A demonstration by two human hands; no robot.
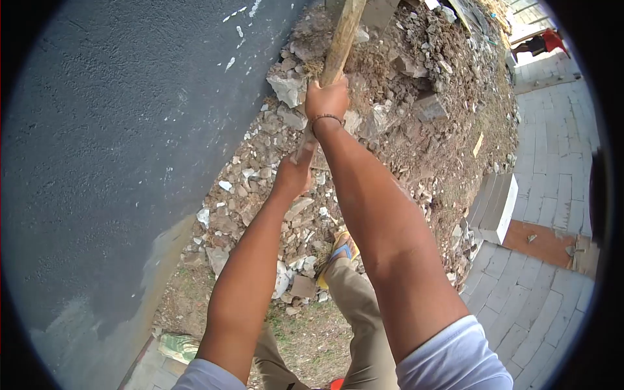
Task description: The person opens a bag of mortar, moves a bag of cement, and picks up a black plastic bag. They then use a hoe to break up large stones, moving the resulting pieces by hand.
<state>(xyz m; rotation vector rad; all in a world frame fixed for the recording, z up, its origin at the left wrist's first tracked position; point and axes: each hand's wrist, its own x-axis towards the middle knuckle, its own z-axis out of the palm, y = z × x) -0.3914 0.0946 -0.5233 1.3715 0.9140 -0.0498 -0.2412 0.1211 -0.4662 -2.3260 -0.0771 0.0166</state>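
Note:
A thick wooden tool handle [344, 40] rises from my hands to the top edge of the view; the tool's working end is out of sight. My right hand [327, 101], with a dark bracelet at the wrist, is wrapped round the handle. Lower down the same shaft, my left hand [296, 172] is closed on it too. Both arms stretch forward over a heap of broken stone and soil [390, 149]. My foot, in a yellow sandal [338, 253] with a blue strap, stands at the near edge of the rubble.
A dark painted wall [143, 130] runs along the left. To the right lies grey block paving [552, 149], with a stack of pale slabs [497, 205] at the rubble's edge. Larger stones [430, 107] lie in the heap. Someone in red [552, 42] is at the far right.

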